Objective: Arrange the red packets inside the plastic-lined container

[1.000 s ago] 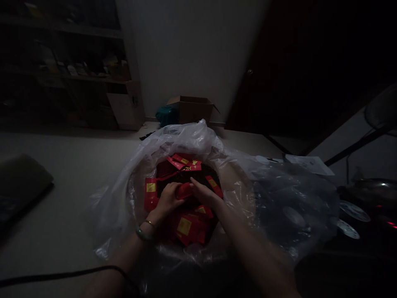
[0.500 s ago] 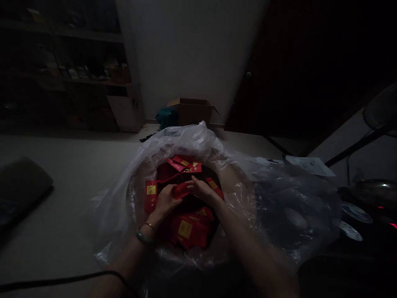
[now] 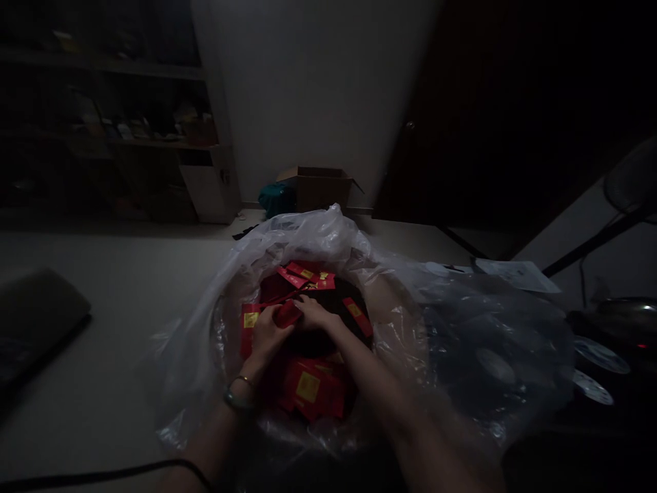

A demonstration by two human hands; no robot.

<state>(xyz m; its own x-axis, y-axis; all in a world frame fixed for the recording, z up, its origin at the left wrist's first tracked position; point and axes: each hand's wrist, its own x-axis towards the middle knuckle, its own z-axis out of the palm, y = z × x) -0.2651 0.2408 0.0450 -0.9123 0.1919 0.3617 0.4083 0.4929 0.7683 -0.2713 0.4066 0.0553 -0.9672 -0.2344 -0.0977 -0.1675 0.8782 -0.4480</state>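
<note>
A small red packet [image 3: 288, 313] is held over the dark contents of a wide round container. My left hand [image 3: 269, 331] wraps its fingers and thumb round the packet's left side. At its right end, my right hand [image 3: 312, 313] has its fingers bent and closed against the packet's edge; the fingertips are partly hidden. More red packets with yellow labels [image 3: 308, 387] lie in front of my hands, and others [image 3: 306, 275] at the far side. Single packets rest at the left [image 3: 250, 322] and right [image 3: 357, 315]. Dark loose material [image 3: 336, 301] shows between them.
A clear plastic bag [image 3: 328, 229] lines the container and spreads rightward. Behind stand an open cardboard box [image 3: 323, 188] and a teal bundle [image 3: 277, 198]. Plates [image 3: 593, 387] sit at the right. A black cable [image 3: 102, 474] crosses the lower left. The room is dim.
Both hands and the red packet have shifted slightly left. My right hand has come closer in against the packet's end. The view has tilted a little.
</note>
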